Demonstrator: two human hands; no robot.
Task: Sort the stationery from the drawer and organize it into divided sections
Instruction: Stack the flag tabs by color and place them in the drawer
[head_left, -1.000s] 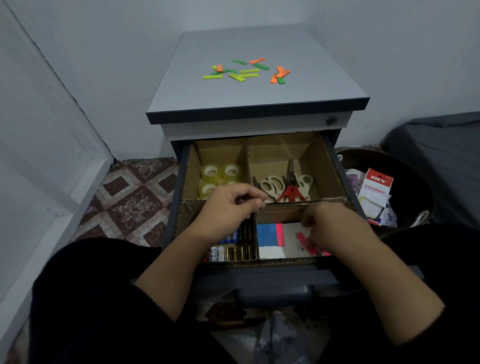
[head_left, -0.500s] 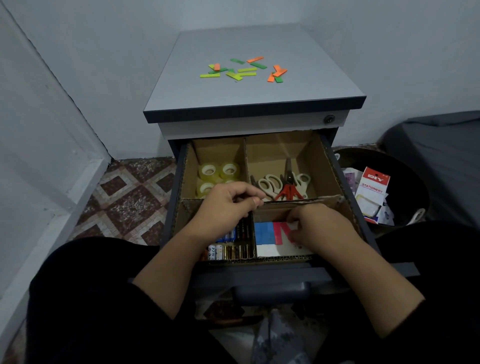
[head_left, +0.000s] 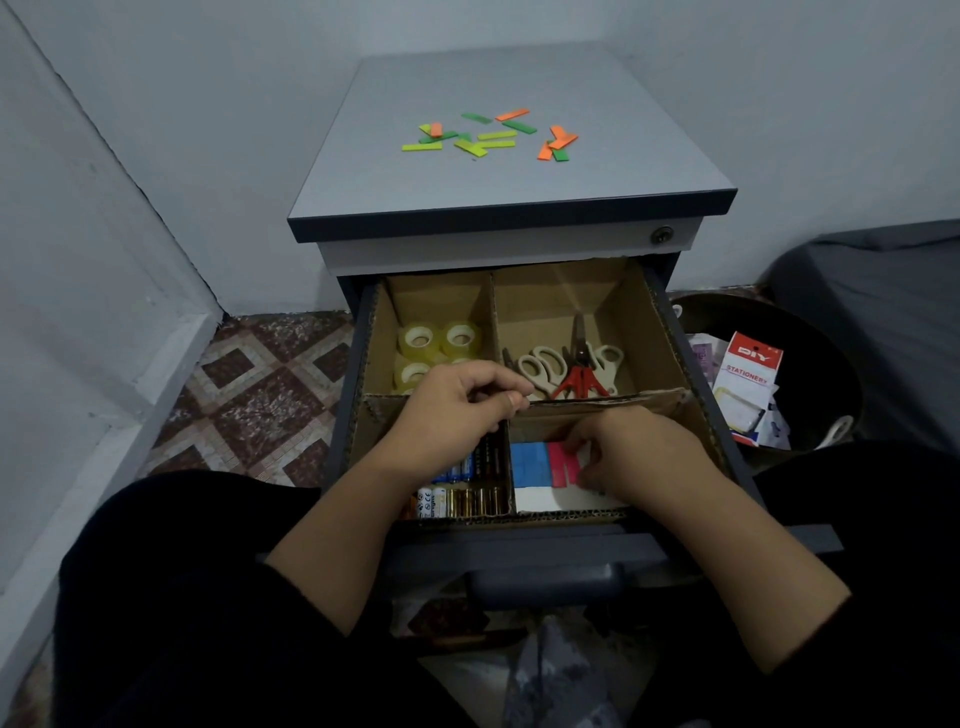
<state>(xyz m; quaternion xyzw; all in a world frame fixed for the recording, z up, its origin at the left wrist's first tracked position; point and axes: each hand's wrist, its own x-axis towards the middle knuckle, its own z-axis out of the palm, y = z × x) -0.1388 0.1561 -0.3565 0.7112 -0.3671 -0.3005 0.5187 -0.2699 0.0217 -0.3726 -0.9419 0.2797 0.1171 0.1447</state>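
While left hand (head_left: 451, 415) pinches cardboard divider (head_left: 597, 402) in drawer (head_left: 675, 332), right hand (head_left: 631, 452) curls over pink sticky notes (head_left: 561, 462); grip unclear. Batteries (head_left: 467, 499) lie beside notes.

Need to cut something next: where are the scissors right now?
In the head view, the scissors lie in the drawer's rear right cardboard section, right of the tape rolls and just beyond the divider above the right hand.

A dark round bin (head_left: 810, 332) stands right of the cabinet, holding a red-and-white stationery packet (head_left: 748, 384). Patterned floor tiles (head_left: 260, 395) show at left, grey walls (head_left: 156, 130) behind.
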